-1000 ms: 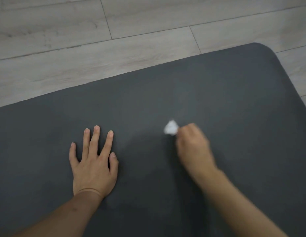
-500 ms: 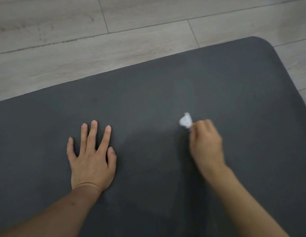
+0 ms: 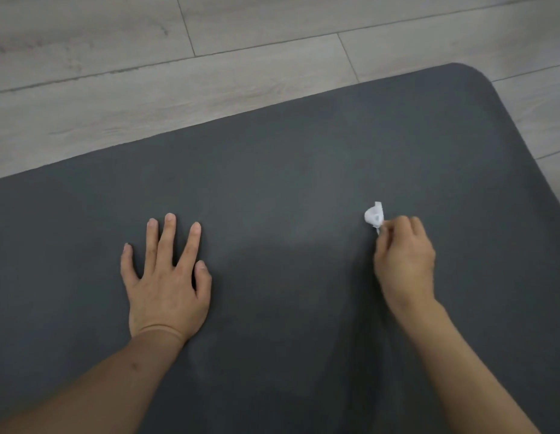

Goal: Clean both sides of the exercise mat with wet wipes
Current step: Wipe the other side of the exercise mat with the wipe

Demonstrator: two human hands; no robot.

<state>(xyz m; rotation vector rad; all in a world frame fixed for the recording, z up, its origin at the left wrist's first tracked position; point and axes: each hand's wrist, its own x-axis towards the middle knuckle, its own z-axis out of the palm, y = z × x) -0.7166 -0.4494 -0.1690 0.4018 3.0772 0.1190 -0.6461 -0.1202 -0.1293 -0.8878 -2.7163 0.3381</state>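
Note:
A dark grey exercise mat (image 3: 303, 158) lies flat on the floor and fills most of the view, with its rounded far corner at the upper right. My left hand (image 3: 165, 277) rests flat on the mat, fingers spread and straight. My right hand (image 3: 404, 261) grips a small crumpled white wet wipe (image 3: 374, 215), which sticks out past the curled fingers and touches the mat. A faint damp patch shows on the mat between my hands.
Light grey wood-look floor planks (image 3: 178, 73) run along the mat's far edge and past its right edge (image 3: 548, 126). Nothing else lies on the mat or the floor in view.
My right hand has slid the wipe to the right across the mat. My left hand has stayed pressed in the same spot.

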